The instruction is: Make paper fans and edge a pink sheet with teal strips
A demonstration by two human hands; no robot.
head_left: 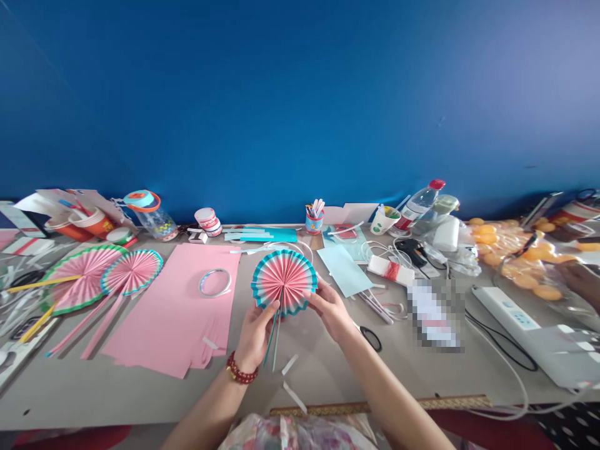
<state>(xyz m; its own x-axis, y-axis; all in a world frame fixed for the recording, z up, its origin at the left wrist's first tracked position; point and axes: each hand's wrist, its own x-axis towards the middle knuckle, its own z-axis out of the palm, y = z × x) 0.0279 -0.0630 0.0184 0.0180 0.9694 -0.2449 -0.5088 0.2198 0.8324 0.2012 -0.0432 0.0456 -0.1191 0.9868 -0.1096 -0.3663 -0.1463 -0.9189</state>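
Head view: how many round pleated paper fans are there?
3. The held fan is in the left hand and right hand; on the table at left, a blue-edged fan partly covers a green-edged fan. No others show.

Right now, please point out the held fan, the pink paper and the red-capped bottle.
Held fan (pixel 284 278), head view: pleated face.
Pink paper (pixel 173 306), head view: bare middle.
Red-capped bottle (pixel 419 207), head view: its body.

Pink-and-teal pleated paper fan (pixel 284 275) between left hand (pixel 255 331) and right hand (pixel 332 307), above grey table (pixel 187 400).
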